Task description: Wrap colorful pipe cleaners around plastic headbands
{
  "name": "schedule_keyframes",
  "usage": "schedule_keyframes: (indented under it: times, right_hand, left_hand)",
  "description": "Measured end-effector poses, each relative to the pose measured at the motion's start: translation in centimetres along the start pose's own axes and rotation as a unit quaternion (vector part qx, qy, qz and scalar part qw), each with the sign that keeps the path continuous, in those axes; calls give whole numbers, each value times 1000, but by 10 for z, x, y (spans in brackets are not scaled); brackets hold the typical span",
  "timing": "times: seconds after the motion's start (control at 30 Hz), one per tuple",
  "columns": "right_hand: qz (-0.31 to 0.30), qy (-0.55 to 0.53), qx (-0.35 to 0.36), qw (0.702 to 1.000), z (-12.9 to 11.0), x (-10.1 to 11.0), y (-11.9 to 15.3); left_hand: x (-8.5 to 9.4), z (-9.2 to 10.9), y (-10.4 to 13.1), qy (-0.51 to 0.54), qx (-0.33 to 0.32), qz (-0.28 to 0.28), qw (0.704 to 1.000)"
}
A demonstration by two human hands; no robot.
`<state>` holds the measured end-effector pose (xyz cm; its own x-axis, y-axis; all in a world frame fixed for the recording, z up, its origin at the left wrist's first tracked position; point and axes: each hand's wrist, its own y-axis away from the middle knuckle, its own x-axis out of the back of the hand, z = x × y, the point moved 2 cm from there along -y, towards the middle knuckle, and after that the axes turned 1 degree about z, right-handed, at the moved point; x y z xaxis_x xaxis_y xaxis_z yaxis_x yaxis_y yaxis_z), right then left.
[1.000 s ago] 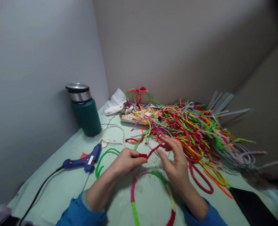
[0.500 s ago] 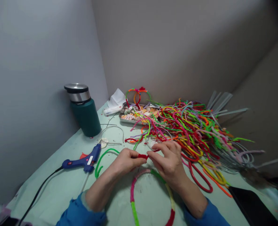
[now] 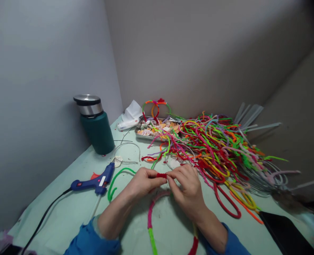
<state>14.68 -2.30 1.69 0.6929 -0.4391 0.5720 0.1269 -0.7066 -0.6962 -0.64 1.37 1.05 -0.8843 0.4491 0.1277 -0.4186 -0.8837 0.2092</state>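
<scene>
A short red fuzzy pipe cleaner piece is stretched between my two hands above the table. My left hand pinches its left end between thumb and forefinger. At the other end, the fingertips of my right hand are closed on it. Beneath my hands lies a hoop wrapped in coloured pipe cleaner, with pink, magenta, green and dark red sections; my right hand and wrist cover part of it. A curved green pipe cleaner rests beside my left forearm.
A blue glue gun with a black cord lies left, near a teal bottle. Behind my hands is a metal tray of small pieces. A pipe cleaner heap, red-handled scissors and a black flat object are at right.
My right hand has turned and its fingers have drawn in closer together on the red pipe cleaner. It now covers more of the hoop's right side. My left hand has barely moved.
</scene>
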Motion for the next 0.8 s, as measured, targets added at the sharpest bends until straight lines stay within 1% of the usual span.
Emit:
schedule_keyframes:
  times: [0.13, 0.2, 0.27, 0.33, 0.4, 0.47, 0.63, 0.7, 0.8]
  right_hand:
    - [-12, -108, -73, 991, 2, -4, 2]
    - [-20, -166, -137, 976, 4, -6, 3]
    - [-31, -213, -201, 955, 6, -8, 3]
    - [-39, -243, -244, 938, 7, -10, 3]
    - [-46, -267, -267, 925, 8, -10, 3]
    - [-58, -304, -289, 906, 11, -11, 3]
    - [-85, -417, -347, 836, 18, -16, 6]
    - [-85, -433, -362, 821, 17, -17, 6]
    - [-78, -447, -377, 807, 15, -18, 6]
  left_hand:
    - [1, 2, 0, 10, -3, 11, 1000]
    - [2, 3, 1, 7, 2, 17, 1000]
    - [2, 3, 1, 0, 10, 24, 1000]
    - [2, 3, 1, -2, 14, 22, 1000]
    - [2, 3, 2, 3, 13, 11, 1000]
    - [1, 2, 2, 5, 12, -4, 1000]
    - [3, 0, 1, -11, 18, -11, 1000]
    - [3, -1, 1, -18, 17, -8, 1000]
    - [4, -1, 1, -10, 13, -7, 1000]
